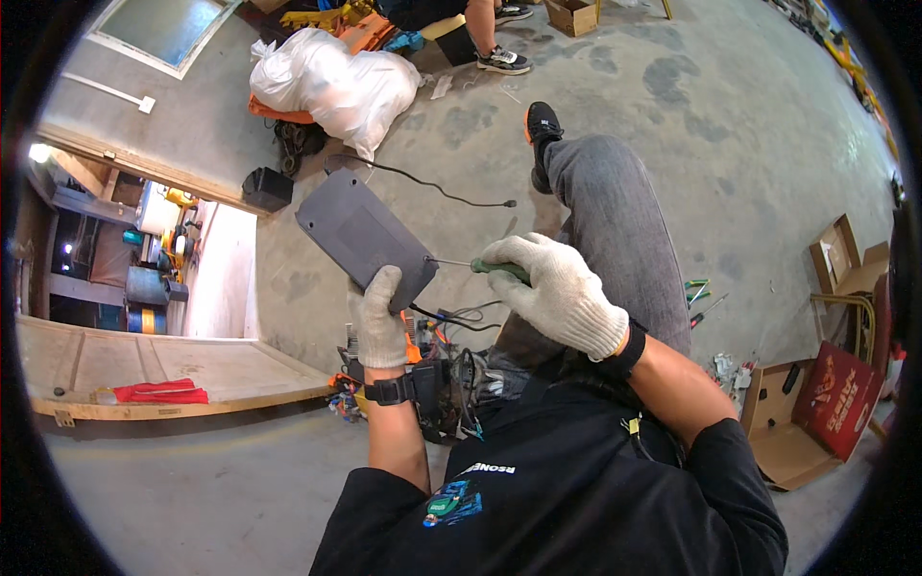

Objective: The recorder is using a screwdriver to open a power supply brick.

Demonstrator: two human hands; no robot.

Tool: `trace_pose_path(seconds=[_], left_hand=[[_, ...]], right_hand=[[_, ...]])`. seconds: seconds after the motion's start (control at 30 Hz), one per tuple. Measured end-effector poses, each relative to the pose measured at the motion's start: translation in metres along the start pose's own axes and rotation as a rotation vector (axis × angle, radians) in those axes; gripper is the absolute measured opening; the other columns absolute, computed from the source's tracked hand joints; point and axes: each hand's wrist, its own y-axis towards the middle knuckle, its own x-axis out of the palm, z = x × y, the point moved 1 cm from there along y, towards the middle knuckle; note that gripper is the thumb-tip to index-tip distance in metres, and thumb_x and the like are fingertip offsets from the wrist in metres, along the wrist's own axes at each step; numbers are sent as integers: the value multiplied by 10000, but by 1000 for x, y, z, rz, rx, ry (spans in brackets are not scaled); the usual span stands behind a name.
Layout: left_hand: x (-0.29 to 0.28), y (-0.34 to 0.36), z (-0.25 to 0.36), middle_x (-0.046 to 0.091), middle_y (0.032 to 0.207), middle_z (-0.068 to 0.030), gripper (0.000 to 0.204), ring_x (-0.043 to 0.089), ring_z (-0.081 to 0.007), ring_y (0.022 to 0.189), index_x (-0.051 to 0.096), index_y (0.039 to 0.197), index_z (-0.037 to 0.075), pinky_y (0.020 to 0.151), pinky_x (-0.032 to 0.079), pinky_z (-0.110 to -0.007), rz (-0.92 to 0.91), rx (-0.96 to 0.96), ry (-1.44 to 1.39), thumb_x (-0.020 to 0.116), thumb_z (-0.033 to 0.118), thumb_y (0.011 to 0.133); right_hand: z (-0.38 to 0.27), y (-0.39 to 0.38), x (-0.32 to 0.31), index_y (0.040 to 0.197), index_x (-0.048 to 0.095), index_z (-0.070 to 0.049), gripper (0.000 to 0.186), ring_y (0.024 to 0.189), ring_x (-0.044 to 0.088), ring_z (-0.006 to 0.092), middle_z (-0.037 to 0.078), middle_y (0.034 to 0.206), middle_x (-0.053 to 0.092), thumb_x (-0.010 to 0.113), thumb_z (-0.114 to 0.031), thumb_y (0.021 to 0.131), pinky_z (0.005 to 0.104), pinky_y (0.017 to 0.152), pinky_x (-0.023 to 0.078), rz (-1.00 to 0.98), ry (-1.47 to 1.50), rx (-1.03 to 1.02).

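Observation:
My left hand (380,322), in a white knit glove, grips a flat grey plastic case (365,230) by its near edge. The case is tilted, with its broad face and corner screw holes showing. A black cable (447,317) runs from its near end. In my gloved right hand (555,293) is a screwdriver (501,270) with a green handle. Its thin shaft reaches left, and the tip meets the hole at the case's right corner. Whether a screw sits in that hole is too small to tell.
Below the case lie jumbled tools and cables (461,384). Another black cable (423,182) crosses the floor beyond it. White bags (331,86) stand far left near another person's leg (483,34). Open cardboard boxes (797,422) and green-handled pliers (697,290) are at the right.

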Motion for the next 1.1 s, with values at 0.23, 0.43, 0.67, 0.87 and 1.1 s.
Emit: trace_pose_path(seconds=[0.23, 0.43, 0.67, 0.87, 1.1], left_hand=[[5, -1, 3, 692, 1224, -111, 507, 719, -258, 1074, 586, 1356, -7, 964, 595, -410, 1, 30, 37, 744, 210, 926], [9, -1, 12, 694, 1219, -145, 515, 728, -266, 1064, 572, 1347, -56, 958, 607, -413, -21, 56, 123, 735, 178, 917], [16, -7, 20, 669, 1223, -158, 667, 697, -223, 1038, 505, 1363, -90, 928, 591, -348, 46, 122, 323, 839, 121, 826], [19, -10, 19, 670, 1227, -172, 634, 690, -225, 1048, 502, 1345, -92, 936, 583, -352, 23, 101, 367, 825, 94, 833], [19, -5, 5, 687, 1200, -161, 611, 692, -223, 1042, 537, 1334, -88, 947, 574, -368, 52, -14, 205, 814, 150, 844]], right_hand=[[-1, 2, -1, 1092, 742, -91, 154, 937, 715, 379, 174, 986, 726, 711, -119, 944, 447, 828, 567, -1, 14, 0], [-3, 2, -4, 1131, 735, -40, 263, 929, 738, 401, 249, 971, 749, 690, -229, 953, 459, 847, 574, -84, 52, 175], [15, 11, -7, 1043, 752, 17, 319, 937, 739, 425, 258, 937, 749, 651, -275, 963, 459, 827, 567, -224, 153, 372], [13, 3, 6, 1097, 716, -28, 269, 921, 714, 424, 192, 985, 709, 705, -254, 951, 458, 800, 569, -169, -311, -109], [11, 10, -2, 1214, 630, -20, 384, 1002, 705, 410, 211, 1069, 686, 713, -306, 971, 482, 851, 566, 59, -82, 21]])
